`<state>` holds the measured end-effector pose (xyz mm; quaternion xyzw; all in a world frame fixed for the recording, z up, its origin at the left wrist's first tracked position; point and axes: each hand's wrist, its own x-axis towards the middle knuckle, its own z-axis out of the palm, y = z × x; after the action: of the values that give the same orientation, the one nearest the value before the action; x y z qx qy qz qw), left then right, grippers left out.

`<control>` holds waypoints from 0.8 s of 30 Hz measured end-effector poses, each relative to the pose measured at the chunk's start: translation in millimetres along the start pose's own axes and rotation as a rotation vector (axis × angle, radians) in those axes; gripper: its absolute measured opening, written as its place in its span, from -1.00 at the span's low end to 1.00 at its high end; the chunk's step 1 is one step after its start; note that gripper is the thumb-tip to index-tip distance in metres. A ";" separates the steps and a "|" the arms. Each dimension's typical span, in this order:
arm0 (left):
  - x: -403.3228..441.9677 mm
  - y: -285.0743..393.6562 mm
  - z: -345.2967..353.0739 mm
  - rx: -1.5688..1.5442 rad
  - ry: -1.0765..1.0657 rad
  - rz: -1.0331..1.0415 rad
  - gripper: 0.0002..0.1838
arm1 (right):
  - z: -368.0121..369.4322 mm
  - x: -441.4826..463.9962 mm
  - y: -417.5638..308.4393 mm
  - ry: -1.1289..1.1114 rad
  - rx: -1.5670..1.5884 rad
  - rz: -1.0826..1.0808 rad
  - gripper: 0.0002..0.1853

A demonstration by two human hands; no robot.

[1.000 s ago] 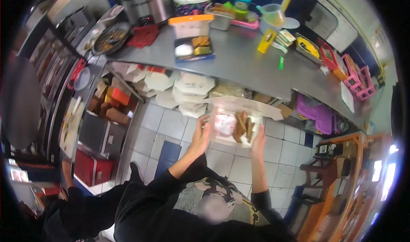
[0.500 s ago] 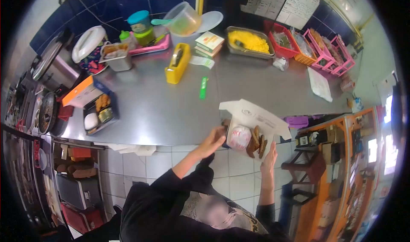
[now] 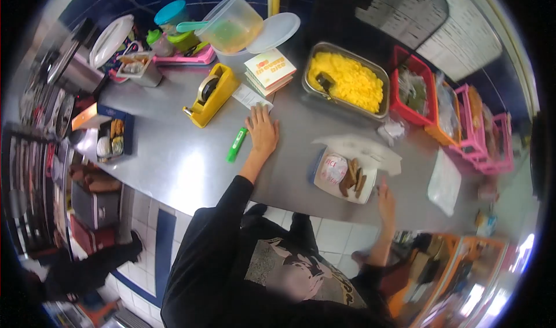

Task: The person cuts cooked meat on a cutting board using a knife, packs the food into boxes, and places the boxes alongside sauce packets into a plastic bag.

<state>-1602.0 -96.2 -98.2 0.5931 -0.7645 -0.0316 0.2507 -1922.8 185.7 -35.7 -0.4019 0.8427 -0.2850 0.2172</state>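
An open takeaway box (image 3: 369,196) rests on the steel counter (image 3: 284,180), its lid folded back. Inside lie a round wrapped packet (image 3: 334,168) with red print and several brown fried pieces (image 3: 351,179). My right hand (image 3: 386,203) is beside the box's right side, fingers apart and holding nothing. My left hand (image 3: 263,132) lies with fingers spread at the lower end of a white paper slip (image 3: 248,96). Just left of that hand is a green marker (image 3: 236,145). A yellow tape dispenser (image 3: 213,96) stands farther left, near a stack of printed cards (image 3: 270,70).
A metal tray of yellow food (image 3: 347,79) stands at the back, with red (image 3: 414,85) and pink baskets (image 3: 475,128) to its right. A second open box (image 3: 119,134) sits at the left. A person in dark clothes (image 3: 87,270) is at lower left.
The takeaway box has gone from between my hands down onto the counter. My left hand has let go and moved left to the paper slip; my right hand has come off the box.
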 end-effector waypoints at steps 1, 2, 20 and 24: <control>-3.3 5.0 2.1 0.016 0.003 -0.043 -0.39 | -31.2 16.9 6.4 -0.096 0.105 0.125 -0.57; -4.9 8.8 2.4 0.026 0.020 -0.029 -0.39 | -64.8 40.4 16.9 -0.191 0.203 0.254 -0.58; 5.6 21.4 -10.1 0.004 0.021 -0.097 -0.45 | -74.1 429.2 28.0 -0.182 -0.542 -0.339 -0.70; 6.6 22.3 -10.6 -0.002 0.002 -0.112 -0.44 | -79.4 430.2 39.3 0.105 -0.472 -0.288 -0.63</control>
<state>-1618.5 -93.1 -79.0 0.6346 -0.7299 -0.0457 0.2500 -2242.5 -114.4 -61.4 -0.5419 0.8299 -0.1291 0.0309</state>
